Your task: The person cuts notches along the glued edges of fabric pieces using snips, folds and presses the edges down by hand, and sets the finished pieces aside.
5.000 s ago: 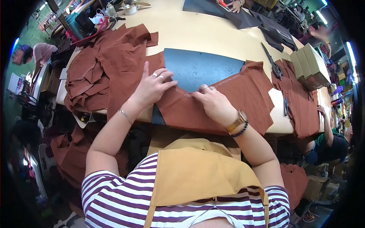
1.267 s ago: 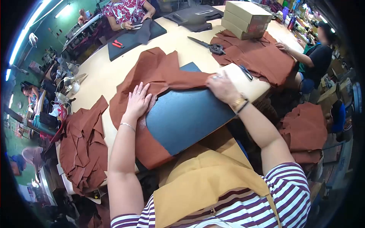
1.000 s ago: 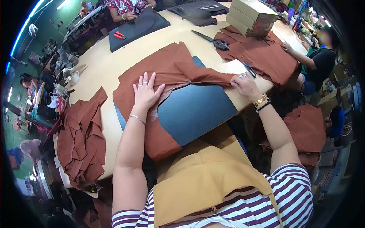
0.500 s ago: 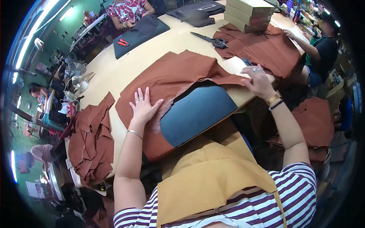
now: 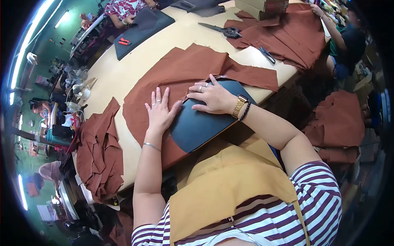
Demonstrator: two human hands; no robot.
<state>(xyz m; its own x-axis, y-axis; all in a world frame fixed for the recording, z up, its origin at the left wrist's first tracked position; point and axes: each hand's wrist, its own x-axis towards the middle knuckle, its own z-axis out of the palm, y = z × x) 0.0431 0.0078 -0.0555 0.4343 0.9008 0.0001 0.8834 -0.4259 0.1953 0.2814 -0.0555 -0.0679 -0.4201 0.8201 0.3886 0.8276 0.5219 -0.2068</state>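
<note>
A large piece of rust-brown fabric point(image 5: 164, 78) lies across the table in front of me, partly over a dark blue-grey board point(image 5: 209, 123) with a rounded end. My left hand point(image 5: 161, 112) rests flat on the fabric beside the board's left edge, fingers spread. My right hand point(image 5: 213, 96) lies over the board's upper part, its fingers stretched toward the fabric's edge and the thumb apart. Neither hand grips anything. The fabric's right strip reaches out past the board toward the table's edge.
Black-handled shears point(image 5: 223, 30) and small blue scissors point(image 5: 267, 55) lie farther back. Crumpled brown fabric point(image 5: 98, 151) hangs over the table's left side. More brown fabric point(image 5: 283, 37) lies near cardboard boxes point(image 5: 262, 8). A red cutter point(image 5: 124, 41) sits on a dark mat point(image 5: 143, 33). Other people work nearby.
My right hand has left the fabric's right end and moved left onto the board's upper part. The fabric strip now lies flatter at the right. My left hand stays on the fabric.
</note>
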